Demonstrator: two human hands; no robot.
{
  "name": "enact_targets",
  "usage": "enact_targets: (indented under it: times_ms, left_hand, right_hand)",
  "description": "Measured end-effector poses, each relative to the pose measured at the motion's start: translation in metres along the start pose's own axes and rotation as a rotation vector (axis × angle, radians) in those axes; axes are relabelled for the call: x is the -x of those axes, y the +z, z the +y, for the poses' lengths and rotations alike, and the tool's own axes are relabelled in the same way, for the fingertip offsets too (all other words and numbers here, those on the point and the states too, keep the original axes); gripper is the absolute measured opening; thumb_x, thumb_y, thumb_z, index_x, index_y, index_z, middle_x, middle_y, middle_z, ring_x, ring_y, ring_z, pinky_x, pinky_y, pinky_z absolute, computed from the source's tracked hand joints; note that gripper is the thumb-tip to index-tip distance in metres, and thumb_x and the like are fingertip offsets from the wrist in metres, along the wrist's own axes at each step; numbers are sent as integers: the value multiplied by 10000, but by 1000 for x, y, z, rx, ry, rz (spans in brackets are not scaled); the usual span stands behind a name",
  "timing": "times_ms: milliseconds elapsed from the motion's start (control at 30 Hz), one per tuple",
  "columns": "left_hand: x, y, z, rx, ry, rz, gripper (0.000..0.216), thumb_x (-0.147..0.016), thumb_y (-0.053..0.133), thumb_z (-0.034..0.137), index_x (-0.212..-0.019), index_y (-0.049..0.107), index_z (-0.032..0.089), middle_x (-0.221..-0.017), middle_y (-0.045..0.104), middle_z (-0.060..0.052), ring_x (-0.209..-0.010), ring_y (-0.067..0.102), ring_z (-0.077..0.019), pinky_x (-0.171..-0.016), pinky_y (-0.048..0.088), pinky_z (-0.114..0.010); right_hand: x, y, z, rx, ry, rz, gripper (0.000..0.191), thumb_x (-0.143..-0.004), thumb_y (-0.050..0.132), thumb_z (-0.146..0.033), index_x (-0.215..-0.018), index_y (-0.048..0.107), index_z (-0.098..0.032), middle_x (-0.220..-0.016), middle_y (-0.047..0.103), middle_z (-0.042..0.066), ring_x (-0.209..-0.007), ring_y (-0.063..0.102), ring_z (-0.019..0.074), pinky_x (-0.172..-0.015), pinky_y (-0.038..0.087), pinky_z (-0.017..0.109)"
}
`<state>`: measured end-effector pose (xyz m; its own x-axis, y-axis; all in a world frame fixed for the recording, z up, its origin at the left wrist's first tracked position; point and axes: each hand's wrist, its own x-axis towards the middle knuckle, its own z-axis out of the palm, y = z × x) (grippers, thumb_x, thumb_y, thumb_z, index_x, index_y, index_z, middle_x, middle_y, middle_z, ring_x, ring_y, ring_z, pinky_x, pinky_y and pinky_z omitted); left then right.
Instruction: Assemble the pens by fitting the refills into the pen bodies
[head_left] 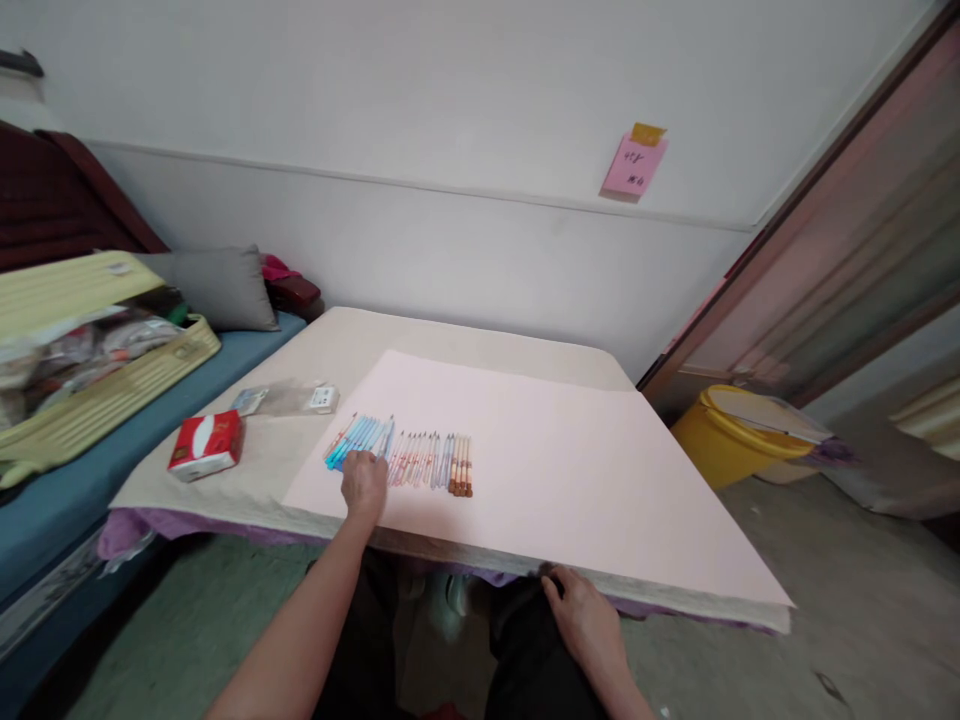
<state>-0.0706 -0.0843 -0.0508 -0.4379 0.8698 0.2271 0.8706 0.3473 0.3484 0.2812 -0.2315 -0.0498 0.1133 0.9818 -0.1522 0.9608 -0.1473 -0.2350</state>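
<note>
My left hand (365,483) is closed at the lower ends of a row of pens on a pale pink sheet (570,470). A light blue-grey pen (389,437) points up and away from its fingers; the fingertips are partly hidden. Left of the hand lie several bright blue pens (358,436) and an orange-tinted one. To its right are several pink and red patterned pens (416,455), some grey-blue pens (442,458), and tan pens with brown ends (461,468). My right hand (586,612) rests on my knee by the table's front edge, holding nothing I can see, fingers loosely spread.
A red tissue pack (206,445) and a clear plastic bag (285,398) with a small white block (324,399) lie on the table's left. Further left, a yellow case (112,390) sits on a blue bed (45,500). A yellow bin (731,435) stands at right.
</note>
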Motion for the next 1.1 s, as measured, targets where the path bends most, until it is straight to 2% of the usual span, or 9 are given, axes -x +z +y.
enact_targets:
  times_ms: [300,567,800,967,1100]
  left_hand:
    - [37,19,41,4,358,-67,188,-840,428,262,-790,584,171,-876,570,-90,-917,507,-232,-866,376,-343]
    - [35,29,47,-45,422,-78,225,-864,405,266,-829,591,144,-882,556,-114,-909,502,-252,-829,362,-369]
    - [40,33,54,-39,554,-146,316,-905,376,375,-826,608,174,-874,559,-102,-898,502,-233,-796,355,-352]
    - [40,30,49,-58,602,-177,251,-893,368,211,-890,618,189,-908,556,-111,-912,495,-235,-769,337,-351]
    - [37,28,46,-74,622,-185,248,-868,391,171,-938,624,223,-955,548,-104,-922,482,-238,-771,323,-363]
  right_hand:
    - [2,1,1,-11,-13,20,318,-894,362,-342,-948,649,-214,-953,695,68,-894,635,202,-734,416,270]
    - [0,2,1,-15,-17,25,306,-893,372,-334,-943,649,-215,-956,696,63,-897,636,204,-735,410,273]
    - [0,2,2,2,-19,26,302,-898,367,-334,-924,643,-215,-925,695,64,-882,637,203,-718,409,272]
    - [0,2,1,3,-13,22,297,-898,372,-337,-924,642,-215,-930,695,58,-885,635,207,-720,408,274]
    - [1,1,1,-11,-20,29,293,-895,374,-329,-929,642,-215,-936,694,58,-900,632,208,-730,407,275]
